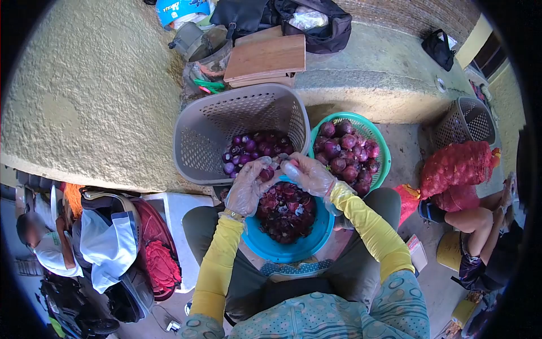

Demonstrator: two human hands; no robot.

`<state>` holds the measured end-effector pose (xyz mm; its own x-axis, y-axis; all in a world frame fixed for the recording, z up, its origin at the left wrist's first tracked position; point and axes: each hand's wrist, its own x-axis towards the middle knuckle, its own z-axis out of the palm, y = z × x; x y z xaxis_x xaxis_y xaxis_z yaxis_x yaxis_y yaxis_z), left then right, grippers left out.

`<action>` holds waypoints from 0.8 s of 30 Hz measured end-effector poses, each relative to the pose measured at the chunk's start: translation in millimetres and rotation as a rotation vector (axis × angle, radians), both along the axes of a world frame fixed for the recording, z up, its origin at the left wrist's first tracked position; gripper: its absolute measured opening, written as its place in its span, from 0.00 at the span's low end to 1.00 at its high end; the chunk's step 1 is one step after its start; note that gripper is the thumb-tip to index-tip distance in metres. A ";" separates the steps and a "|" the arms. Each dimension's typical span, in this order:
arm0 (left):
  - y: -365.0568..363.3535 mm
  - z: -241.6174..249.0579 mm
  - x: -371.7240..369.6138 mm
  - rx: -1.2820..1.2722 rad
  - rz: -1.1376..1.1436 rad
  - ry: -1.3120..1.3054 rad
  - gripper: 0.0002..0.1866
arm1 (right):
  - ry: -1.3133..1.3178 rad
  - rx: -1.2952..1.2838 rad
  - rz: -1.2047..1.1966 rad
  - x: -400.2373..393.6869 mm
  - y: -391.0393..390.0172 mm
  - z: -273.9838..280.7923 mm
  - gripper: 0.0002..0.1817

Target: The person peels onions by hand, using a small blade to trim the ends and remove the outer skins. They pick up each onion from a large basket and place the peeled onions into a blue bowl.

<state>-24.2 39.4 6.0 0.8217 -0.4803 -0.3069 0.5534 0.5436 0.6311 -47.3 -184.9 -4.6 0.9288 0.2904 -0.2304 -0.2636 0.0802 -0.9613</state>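
Observation:
Both my hands wear clear plastic gloves and meet above the rim of a blue basin [324,240]. My left hand [247,186] is closed round a red onion [266,174]. Close beside it, my right hand [309,176] has its fingers pressed together; what they hold is too small to make out. Onion skins [286,212] fill much of the basin. Behind my left hand, a grey perforated basket [189,127] holds shiny purple onions [248,150]. A green colander [385,155] with unpeeled red onions [347,150] stands beyond my right hand.
Red mesh sacks of onions [457,169] lie at the right, near a seated person's bare legs [477,223]. Another grey basket [466,121] stands behind them. Wooden boards [265,56] and black bags rest on the ledge. Another person [53,248] is at the far left.

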 end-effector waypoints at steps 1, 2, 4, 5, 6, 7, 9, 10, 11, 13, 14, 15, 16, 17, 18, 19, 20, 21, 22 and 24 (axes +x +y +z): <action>-2.2 1.3 -1.3 0.009 0.000 -0.030 0.14 | -0.151 -0.156 -0.003 -0.4 -1.2 4.3 0.21; -3.6 1.6 -2.2 0.018 0.001 -0.059 0.14 | -0.302 -0.313 -0.005 -1.1 -2.5 9.0 0.22; -1.5 -3.2 -1.3 0.040 -0.021 -0.054 0.13 | -0.317 -0.449 0.033 -4.2 -4.3 29.4 0.25; -0.5 -5.9 -0.5 0.062 -0.044 -0.051 0.12 | -0.333 -0.584 0.070 -4.6 -4.5 34.9 0.27; -0.6 -6.2 -0.9 0.063 -0.045 -0.050 0.12 | -0.332 -0.584 0.069 -4.9 -3.9 34.3 0.27; -1.1 -6.8 -1.6 0.073 -0.056 -0.069 0.12 | -0.413 -0.642 0.052 -5.6 -3.4 33.5 0.29; -3.0 -8.2 -3.2 0.084 -0.069 -0.086 0.12 | -0.492 -0.700 0.034 -6.5 -2.4 33.9 0.30; -4.8 -9.1 -3.7 0.062 -0.070 -0.100 0.11 | -0.459 -0.710 0.062 -6.4 -2.2 35.8 0.31; -6.4 -9.8 -3.9 0.040 -0.071 -0.115 0.10 | -0.426 -0.720 0.090 -6.4 -2.0 37.3 0.33; -8.7 -9.4 -4.6 0.013 -0.075 -0.112 0.10 | -0.399 -0.697 0.086 -6.9 -1.2 38.4 0.33; -9.1 -8.8 -4.4 -0.015 -0.076 -0.110 0.10 | -0.375 -0.675 0.085 -6.6 -0.9 38.7 0.33; -9.0 -8.3 -3.7 -0.014 -0.076 -0.111 0.10 | -0.376 -0.675 0.085 -6.1 -1.0 36.7 0.33; -8.7 -7.9 -3.0 -0.012 -0.072 -0.095 0.09 | -0.423 -0.687 0.063 -5.7 -1.2 32.5 0.32; -8.4 -7.6 -2.8 -0.009 -0.069 -0.078 0.09 | -0.470 -0.700 0.040 -5.7 -1.3 29.8 0.31; -8.5 -6.5 -2.8 -0.009 -0.069 -0.079 0.09 | -0.470 -0.699 0.040 -5.6 -1.7 29.3 0.31; -8.7 -5.2 -2.8 -0.010 -0.065 -0.073 0.09 | -0.443 -0.678 0.043 -5.4 -2.0 29.0 0.31; -8.8 -4.5 -3.1 -0.011 -0.061 -0.066 0.09 | -0.414 -0.657 0.047 -5.6 -2.1 28.5 0.32; -8.7 -5.2 -3.1 -0.011 -0.061 -0.065 0.09 | -0.413 -0.657 0.047 -5.6 -2.4 27.9 0.32; -8.6 -6.2 -2.8 -0.024 -0.061 -0.070 0.09 | -0.413 -0.663 0.050 -5.5 -2.5 27.4 0.30; -9.0 -3.8 -2.5 -0.037 -0.061 -0.075 0.10 | -0.412 -0.669 0.053 -5.2 -2.4 29.2 0.29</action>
<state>-26.7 30.4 2.3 0.8104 -0.5403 -0.2267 0.5383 0.5337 0.6522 -52.5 -187.3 24.6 0.9660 0.2584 -0.0118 0.1378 -0.5524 -0.8221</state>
